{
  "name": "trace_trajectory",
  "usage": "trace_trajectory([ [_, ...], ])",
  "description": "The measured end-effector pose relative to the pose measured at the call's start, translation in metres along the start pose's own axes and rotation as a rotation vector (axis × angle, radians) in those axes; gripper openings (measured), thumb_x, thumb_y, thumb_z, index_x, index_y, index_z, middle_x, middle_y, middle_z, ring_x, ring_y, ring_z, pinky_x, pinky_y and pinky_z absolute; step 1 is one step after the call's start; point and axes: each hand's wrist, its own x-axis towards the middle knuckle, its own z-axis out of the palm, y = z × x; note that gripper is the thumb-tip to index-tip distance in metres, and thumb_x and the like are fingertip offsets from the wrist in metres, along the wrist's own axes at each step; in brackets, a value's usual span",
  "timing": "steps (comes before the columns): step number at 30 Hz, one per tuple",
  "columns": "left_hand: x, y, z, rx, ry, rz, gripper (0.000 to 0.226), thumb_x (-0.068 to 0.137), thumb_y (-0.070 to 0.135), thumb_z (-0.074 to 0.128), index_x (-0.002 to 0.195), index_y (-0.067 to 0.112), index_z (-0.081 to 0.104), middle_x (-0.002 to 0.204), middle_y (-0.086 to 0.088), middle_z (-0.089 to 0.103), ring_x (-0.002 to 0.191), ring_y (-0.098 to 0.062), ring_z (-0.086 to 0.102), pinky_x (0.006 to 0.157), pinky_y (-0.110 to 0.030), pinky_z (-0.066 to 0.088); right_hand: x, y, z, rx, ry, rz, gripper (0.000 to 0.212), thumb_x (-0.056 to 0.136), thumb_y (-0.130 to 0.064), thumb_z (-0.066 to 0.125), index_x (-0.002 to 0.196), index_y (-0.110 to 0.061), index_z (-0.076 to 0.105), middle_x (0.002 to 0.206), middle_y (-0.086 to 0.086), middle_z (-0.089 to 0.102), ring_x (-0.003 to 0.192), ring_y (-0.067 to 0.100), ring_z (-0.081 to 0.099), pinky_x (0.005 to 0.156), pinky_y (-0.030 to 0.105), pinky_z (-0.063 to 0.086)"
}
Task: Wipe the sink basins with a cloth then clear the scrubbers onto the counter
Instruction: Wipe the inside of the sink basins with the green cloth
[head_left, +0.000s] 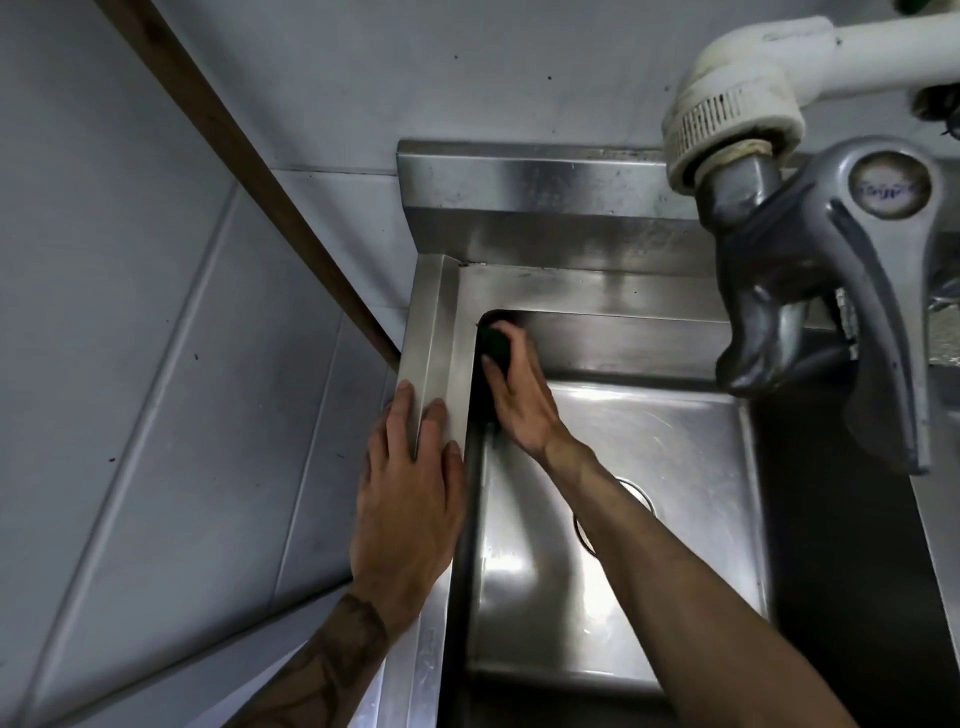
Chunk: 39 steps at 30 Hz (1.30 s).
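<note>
A stainless steel sink basin (649, 467) fills the middle of the head view, with its drain (641, 496) partly hidden behind my right forearm. My right hand (519, 400) reaches into the basin's far left corner and presses a dark green scrubber (492, 340) against the upper wall there. Only a small part of the scrubber shows under my fingers. My left hand (410, 499) lies flat on the sink's left rim (441, 322), fingers spread over the edge, holding nothing.
A grey metal tap (810, 270) on a white pipe fitting (737, 98) hangs over the basin's right side. Grey tiled wall panels stand to the left and behind. A brown wooden strip (249, 171) runs diagonally across the wall.
</note>
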Motion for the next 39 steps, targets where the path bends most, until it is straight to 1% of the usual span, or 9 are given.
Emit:
trace_trajectory([
  [4, 0.000, 0.001, -0.002, 0.005, -0.024, 0.007, 0.050, 0.113, 0.042, 0.026, 0.153, 0.016, 0.042, 0.169, -0.019, 0.029, 0.149, -0.040, 0.042, 0.114, -0.058, 0.049, -0.048, 0.011, -0.001, -0.100, -0.175, -0.023, 0.056, 0.106, -0.030, 0.048, 0.155, -0.025, 0.021, 0.157, 0.004, 0.034, 0.141, 0.019, 0.041, 0.118, 0.039, 0.035],
  [8, -0.001, 0.004, -0.006, -0.010, -0.043, 0.000, 0.050, 0.112, 0.043, 0.025, 0.152, 0.016, 0.041, 0.170, -0.018, 0.027, 0.150, -0.039, 0.041, 0.117, -0.056, 0.046, -0.119, 0.006, 0.005, -0.116, -0.356, 0.075, 0.059, 0.107, -0.040, 0.045, 0.156, -0.036, 0.012, 0.153, -0.004, 0.035, 0.133, 0.019, 0.049, 0.112, 0.029, 0.039],
  [11, -0.002, 0.005, -0.009, -0.026, -0.052, 0.001, 0.050, 0.111, 0.042, 0.030, 0.152, 0.016, 0.041, 0.170, -0.018, 0.026, 0.151, -0.039, 0.038, 0.118, -0.054, 0.043, -0.162, 0.003, 0.008, -0.137, -0.462, 0.139, 0.059, 0.106, -0.045, 0.042, 0.155, -0.042, 0.008, 0.152, -0.005, 0.037, 0.129, 0.022, 0.053, 0.109, 0.032, 0.043],
  [20, -0.017, -0.002, -0.014, 0.058, -0.038, 0.086, 0.050, 0.111, 0.040, 0.030, 0.152, 0.014, 0.042, 0.168, -0.020, 0.029, 0.156, -0.040, 0.028, 0.125, -0.061, 0.030, -0.255, 0.000, -0.005, -0.188, -0.757, 0.262, 0.052, 0.107, -0.053, 0.034, 0.156, -0.043, 0.023, 0.164, -0.018, 0.028, 0.150, 0.002, 0.025, 0.125, 0.027, 0.018],
  [24, -0.092, -0.008, -0.021, 0.136, -0.067, 0.161, 0.057, 0.109, 0.042, 0.028, 0.157, 0.014, 0.041, 0.170, -0.022, 0.029, 0.159, -0.042, 0.026, 0.129, -0.060, 0.025, -0.261, -0.010, -0.016, -0.043, -0.933, 0.392, 0.055, 0.108, -0.050, 0.032, 0.160, -0.040, 0.019, 0.163, -0.023, 0.020, 0.150, -0.004, 0.018, 0.120, 0.016, 0.011],
  [26, -0.140, -0.013, -0.021, 0.175, -0.110, 0.196, 0.058, 0.112, 0.042, 0.026, 0.159, 0.013, 0.040, 0.170, -0.022, 0.030, 0.159, -0.042, 0.028, 0.127, -0.061, 0.029, -0.263, -0.016, -0.020, -0.120, -1.006, 0.386, 0.055, 0.108, -0.053, 0.031, 0.160, -0.041, 0.020, 0.164, -0.021, 0.020, 0.150, -0.002, 0.015, 0.117, 0.017, 0.009],
  [32, -0.179, -0.021, -0.016, 0.255, -0.170, 0.230, 0.061, 0.114, 0.045, 0.016, 0.161, 0.013, 0.040, 0.170, -0.021, 0.033, 0.159, -0.042, 0.027, 0.125, -0.061, 0.033, -0.277, -0.026, -0.032, -0.374, -1.011, 0.354, 0.041, 0.108, -0.050, 0.032, 0.148, -0.048, 0.039, 0.150, -0.016, 0.037, 0.140, 0.007, 0.032, 0.108, 0.021, 0.019],
  [36, -0.180, -0.022, -0.017, 0.216, -0.152, 0.228, 0.062, 0.115, 0.045, 0.014, 0.163, 0.014, 0.035, 0.170, -0.018, 0.034, 0.160, -0.039, 0.026, 0.126, -0.059, 0.030, -0.286, -0.013, -0.069, -0.422, -0.989, 0.387, 0.037, 0.105, -0.057, 0.033, 0.142, -0.058, 0.040, 0.138, -0.026, 0.043, 0.132, 0.002, 0.039, 0.114, 0.027, 0.023],
  [39, -0.181, -0.023, -0.015, 0.205, -0.122, 0.221, 0.061, 0.115, 0.044, 0.015, 0.163, 0.012, 0.035, 0.170, -0.018, 0.034, 0.161, -0.037, 0.025, 0.127, -0.058, 0.029, -0.291, -0.002, -0.088, -0.374, -0.975, 0.427, 0.041, 0.105, -0.058, 0.035, 0.145, -0.055, 0.041, 0.138, -0.023, 0.045, 0.138, 0.006, 0.040, 0.122, 0.035, 0.023],
])
